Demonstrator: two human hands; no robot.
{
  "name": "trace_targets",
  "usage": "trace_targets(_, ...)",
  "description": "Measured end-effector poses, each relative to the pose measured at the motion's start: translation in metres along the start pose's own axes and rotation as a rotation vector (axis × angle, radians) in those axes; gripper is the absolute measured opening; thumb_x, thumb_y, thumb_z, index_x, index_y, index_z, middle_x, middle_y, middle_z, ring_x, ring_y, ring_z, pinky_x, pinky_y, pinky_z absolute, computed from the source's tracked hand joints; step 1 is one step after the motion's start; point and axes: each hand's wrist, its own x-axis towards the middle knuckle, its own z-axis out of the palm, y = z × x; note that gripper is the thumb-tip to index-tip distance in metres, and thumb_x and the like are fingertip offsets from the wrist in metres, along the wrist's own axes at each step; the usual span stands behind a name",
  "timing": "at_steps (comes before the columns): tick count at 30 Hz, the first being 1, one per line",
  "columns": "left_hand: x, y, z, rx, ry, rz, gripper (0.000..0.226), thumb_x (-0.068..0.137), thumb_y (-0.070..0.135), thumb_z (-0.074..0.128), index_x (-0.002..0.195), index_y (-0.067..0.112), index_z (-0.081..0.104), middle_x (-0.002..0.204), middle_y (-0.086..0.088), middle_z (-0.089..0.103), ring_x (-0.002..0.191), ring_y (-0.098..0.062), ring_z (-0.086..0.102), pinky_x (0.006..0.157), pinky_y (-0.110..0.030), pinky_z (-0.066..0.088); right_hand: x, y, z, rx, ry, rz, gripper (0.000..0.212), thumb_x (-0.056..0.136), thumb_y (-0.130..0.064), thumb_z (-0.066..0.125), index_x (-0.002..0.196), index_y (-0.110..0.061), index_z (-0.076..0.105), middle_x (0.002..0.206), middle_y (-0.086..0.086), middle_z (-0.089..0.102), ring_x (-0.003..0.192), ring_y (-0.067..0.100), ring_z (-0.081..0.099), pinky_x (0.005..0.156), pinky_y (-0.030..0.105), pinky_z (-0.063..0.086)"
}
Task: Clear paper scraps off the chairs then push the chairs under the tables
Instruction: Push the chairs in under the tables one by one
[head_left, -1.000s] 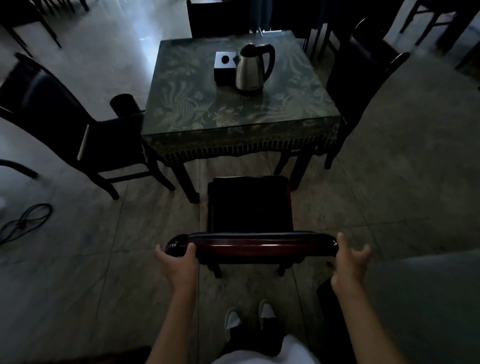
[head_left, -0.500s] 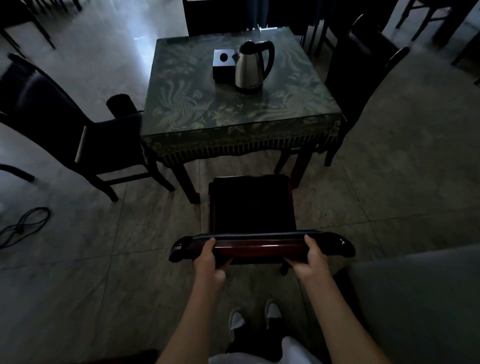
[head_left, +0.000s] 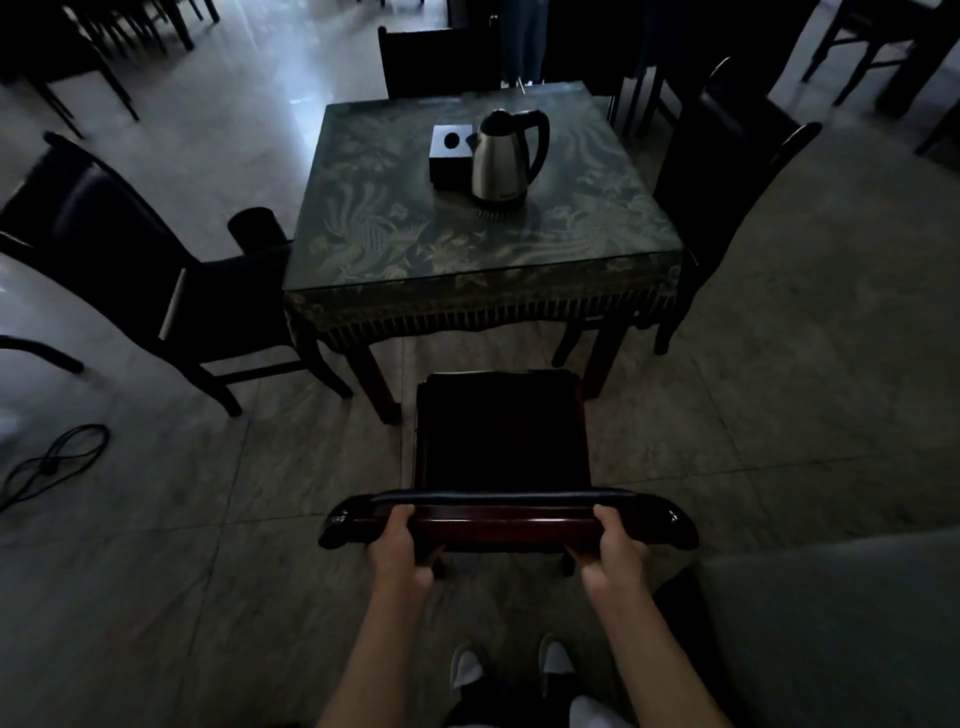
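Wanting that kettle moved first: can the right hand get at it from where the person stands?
Probably not: the right hand grips the chair back, and the chair's seat plus half the table lie between it and the kettle.

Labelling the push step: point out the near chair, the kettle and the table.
near chair (head_left: 501, 441), head view, middle of its dark seat.
kettle (head_left: 496, 161), head view, steel body below the lid.
table (head_left: 395, 244), head view, bare patterned top left of the kettle.

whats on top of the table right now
A steel kettle and a small black box stand on the table, the kettle partly overlapping the box. The box's contents can't be seen.
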Motion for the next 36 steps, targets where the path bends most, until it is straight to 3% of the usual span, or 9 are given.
trace_targets(4, -0.001, -0.003, 0.0, -0.016, 0.022, 0.001, 0.042, 0.087, 0.009, 0.063, 0.126, 0.001, 0.052, 0.106, -0.018, 0.061, 0.083, -0.029, 0.061, 0.066, -0.047, 0.053, 0.003, -0.005, -0.002, -0.002, -0.004, 0.005, 0.038, 0.086, -0.001, 0.064, 0.122, 0.001, 0.054, 0.111, 0.021, 0.064, 0.092, 0.033, 0.065, 0.076, 0.052, 0.055)
trace_targets(8, -0.007, -0.011, 0.002, -0.03, 0.038, 0.006, 0.043, 0.087, 0.009, 0.063, 0.127, 0.001, 0.051, 0.108, -0.02, 0.061, 0.098, -0.035, 0.06, 0.061, -0.046, 0.052, 0.007, -0.012, -0.009, -0.007, -0.031, 0.008, 0.021, 0.088, 0.0, 0.062, 0.108, -0.003, 0.056, 0.102, 0.018, 0.064, 0.088, 0.031, 0.065, 0.071, 0.049, 0.055)
trace_targets(13, -0.015, -0.024, 0.0, -0.043, 0.012, 0.016, 0.047, 0.087, 0.01, 0.063, 0.131, 0.002, 0.05, 0.119, -0.022, 0.061, 0.094, -0.031, 0.061, 0.063, -0.044, 0.053, 0.009, -0.021, -0.017, -0.047, -0.035, 0.003, 0.027, 0.088, -0.001, 0.063, 0.113, -0.003, 0.054, 0.101, 0.016, 0.064, 0.089, 0.031, 0.064, 0.073, 0.049, 0.055)
trace_targets(23, -0.024, -0.033, 0.002, -0.069, 0.013, 0.03, 0.042, 0.087, 0.01, 0.064, 0.127, 0.003, 0.054, 0.103, -0.016, 0.065, 0.086, -0.028, 0.063, 0.062, -0.042, 0.053, 0.011, -0.028, -0.024, -0.071, -0.069, -0.002, 0.028, 0.089, -0.002, 0.061, 0.115, -0.005, 0.052, 0.1, 0.015, 0.062, 0.09, 0.031, 0.063, 0.087, 0.054, 0.052)
trace_targets(31, -0.02, -0.037, -0.001, -0.057, -0.044, 0.042, 0.031, 0.09, 0.011, 0.06, 0.12, 0.005, 0.056, 0.089, -0.012, 0.063, 0.078, -0.026, 0.061, 0.064, -0.039, 0.051, 0.013, -0.028, -0.024, -0.029, -0.089, 0.025, 0.01, 0.089, 0.0, 0.059, 0.096, -0.008, 0.058, 0.097, 0.015, 0.063, 0.086, 0.03, 0.062, 0.081, 0.05, 0.05)
trace_targets(34, -0.015, -0.038, -0.003, -0.048, -0.067, 0.045, 0.026, 0.091, 0.013, 0.06, 0.116, 0.007, 0.056, 0.09, -0.011, 0.064, 0.078, -0.025, 0.062, 0.057, -0.036, 0.055, 0.015, -0.025, -0.023, -0.037, -0.068, 0.013, 0.017, 0.088, -0.001, 0.062, 0.105, -0.003, 0.058, 0.099, 0.017, 0.063, 0.089, 0.032, 0.063, 0.087, 0.055, 0.05)
trace_targets(36, -0.014, -0.035, -0.003, -0.059, -0.082, 0.063, 0.02, 0.091, 0.013, 0.06, 0.11, 0.008, 0.058, 0.092, -0.011, 0.064, 0.079, -0.026, 0.062, 0.052, -0.034, 0.057, 0.015, -0.024, -0.022, -0.041, -0.063, 0.0, 0.026, 0.088, -0.002, 0.062, 0.114, -0.002, 0.057, 0.097, 0.015, 0.064, 0.087, 0.031, 0.063, 0.08, 0.051, 0.051)
